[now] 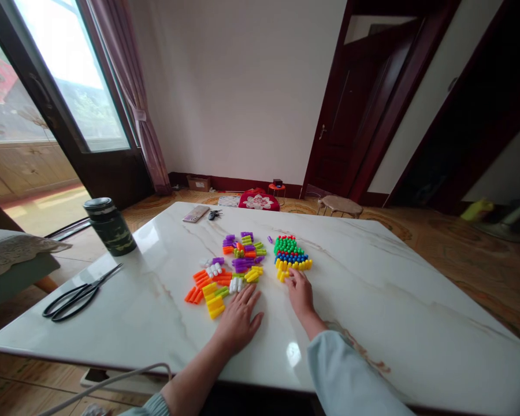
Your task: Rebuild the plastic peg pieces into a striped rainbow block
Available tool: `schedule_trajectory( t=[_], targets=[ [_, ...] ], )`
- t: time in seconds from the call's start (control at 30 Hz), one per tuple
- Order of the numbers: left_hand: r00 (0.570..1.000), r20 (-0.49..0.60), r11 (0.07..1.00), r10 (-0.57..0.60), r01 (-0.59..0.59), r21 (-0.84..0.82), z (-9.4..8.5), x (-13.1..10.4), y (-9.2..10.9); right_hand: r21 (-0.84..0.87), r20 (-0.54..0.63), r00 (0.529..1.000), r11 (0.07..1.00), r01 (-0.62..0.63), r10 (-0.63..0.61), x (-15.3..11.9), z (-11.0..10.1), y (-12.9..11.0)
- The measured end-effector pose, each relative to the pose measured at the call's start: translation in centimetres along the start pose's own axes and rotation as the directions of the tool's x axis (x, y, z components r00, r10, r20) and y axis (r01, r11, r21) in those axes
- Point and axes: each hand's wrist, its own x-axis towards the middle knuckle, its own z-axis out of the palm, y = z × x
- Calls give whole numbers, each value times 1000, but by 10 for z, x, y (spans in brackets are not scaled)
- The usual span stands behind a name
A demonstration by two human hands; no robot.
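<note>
My left hand [239,316] lies on the white marble table [351,346] with its fingers spread and holds nothing. Its fingertips are beside white pieces [236,285] and yellow pieces [214,300] of a loose heap, which also has orange pieces [195,294] and purple pieces [241,264]. My right hand [300,290] has its fingers together at the front yellow pieces [282,275] of a packed group; whatever it pinches is too small to make out. Behind these yellow pieces stand rows of blue [291,258] and green pieces [286,245], with red ones at the back.
Black scissors [80,296] and a dark camouflage flask [110,226] are at the table's left. A phone [196,214] and keys [214,214] lie near the back edge. A single purple piece [270,239] lies between the two groups. A cable [112,386] crosses below the front edge.
</note>
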Motion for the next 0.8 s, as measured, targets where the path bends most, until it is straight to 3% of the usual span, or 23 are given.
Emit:
schedule_trajectory(
  t=[0.13, 0.37, 0.57, 0.8],
  targets=[
    [1000, 4, 1000, -6, 6, 3, 1, 0, 0, 24, -43, 997, 998, 61, -60, -11, -8, -3],
    [1000, 18, 999, -23, 22, 29, -1, 0, 3, -77, 172, 969, 978, 193, -177, -11, -8, -13],
    [999, 44, 999, -32, 30, 43, -5, 0, 6, -210, 293, 941, 949, 237, -170, -11, -10, -20],
    [998, 54, 997, -27, 24, 69, -5, 0, 6, -385, 384, 920, 892, 238, -80, -12, -14, -32]
  ],
)
